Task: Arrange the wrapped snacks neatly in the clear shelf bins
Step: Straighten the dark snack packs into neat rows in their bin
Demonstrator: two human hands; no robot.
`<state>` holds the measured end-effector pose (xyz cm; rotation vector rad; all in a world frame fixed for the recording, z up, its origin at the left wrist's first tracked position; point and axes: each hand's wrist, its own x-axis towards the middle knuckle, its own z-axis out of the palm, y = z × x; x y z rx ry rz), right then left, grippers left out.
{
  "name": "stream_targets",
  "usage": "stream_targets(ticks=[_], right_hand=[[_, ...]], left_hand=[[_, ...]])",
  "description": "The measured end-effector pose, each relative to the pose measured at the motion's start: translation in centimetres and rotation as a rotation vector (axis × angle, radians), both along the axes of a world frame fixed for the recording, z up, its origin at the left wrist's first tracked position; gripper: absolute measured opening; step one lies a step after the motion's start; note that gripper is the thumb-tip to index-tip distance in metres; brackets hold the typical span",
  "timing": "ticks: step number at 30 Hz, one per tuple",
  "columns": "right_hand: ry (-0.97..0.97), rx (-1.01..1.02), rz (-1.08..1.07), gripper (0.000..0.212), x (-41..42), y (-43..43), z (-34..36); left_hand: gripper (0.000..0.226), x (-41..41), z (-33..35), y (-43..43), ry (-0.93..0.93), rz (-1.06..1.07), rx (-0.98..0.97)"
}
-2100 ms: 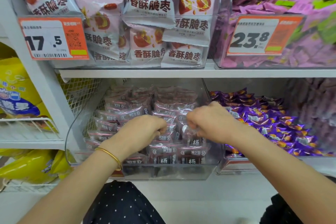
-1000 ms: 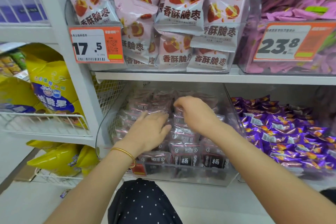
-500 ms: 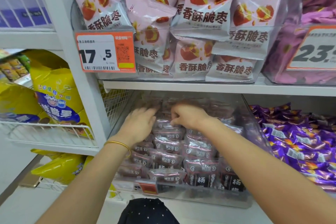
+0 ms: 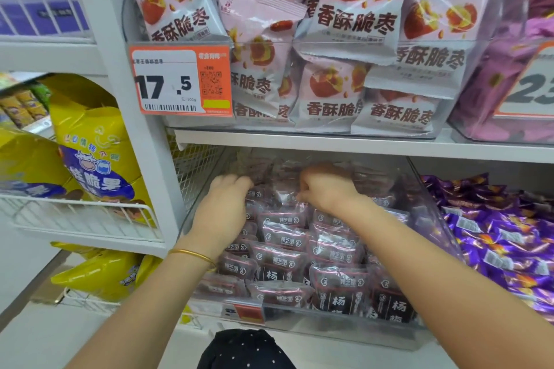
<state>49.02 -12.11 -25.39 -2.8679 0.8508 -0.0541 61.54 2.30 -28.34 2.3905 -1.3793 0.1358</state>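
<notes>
You are facing a white shelving unit [image 4: 126,129]. On its upper shelf [image 4: 329,144], pink snack bags [image 4: 353,21] are heaped in a bin. To your left, big yellow bags [image 4: 90,135] lean in a white wire basket [image 4: 75,219]. To your right, on the lower level, is a mass of purple candies [image 4: 503,237].

Between those two, under the upper shelf, sits the clear bin [image 4: 329,328]. It is filled with the dark maroon wrapped snacks [image 4: 287,252]. They lie in rows, each packet's long axis running left to right across the bin. The rows overlap from front to back, printed faces tilted up towards you. The front row stands more upright against the bin's front wall.

Both your hands reach deep into the bin, over the back rows and close together. Your left hand [image 4: 223,210] lies palm down on the back-left packets with its fingertips bent down among them. The back of the bin is blurred, so you cannot tell whether it holds one. Your right hand [image 4: 328,187], just beside it, has its fingers curled and pinches the edge of a packet in the back middle.

An orange price tag [image 4: 183,81] reading 17.5 hangs at the upper bin's left corner. A thin gold bangle [image 4: 192,255] circles your left wrist.
</notes>
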Motion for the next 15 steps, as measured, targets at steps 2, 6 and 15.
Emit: stream_targets(ticks=[2,6,15], right_hand=[[0.031,0.016,0.015,0.026,0.2,0.5,-0.3],[0.024,0.022,-0.007,0.025,-0.3,0.8,-0.1],[-0.004,0.160,0.150,0.029,0.6,3.4,1.0]], left_hand=[[0.042,-0.4,0.1,0.2,-0.009,-0.002,-0.072],[0.037,-0.5,0.0,0.3,-0.016,-0.130,-0.028],[0.033,0.3,1.0,1.0,-0.085,-0.142,0.240]])
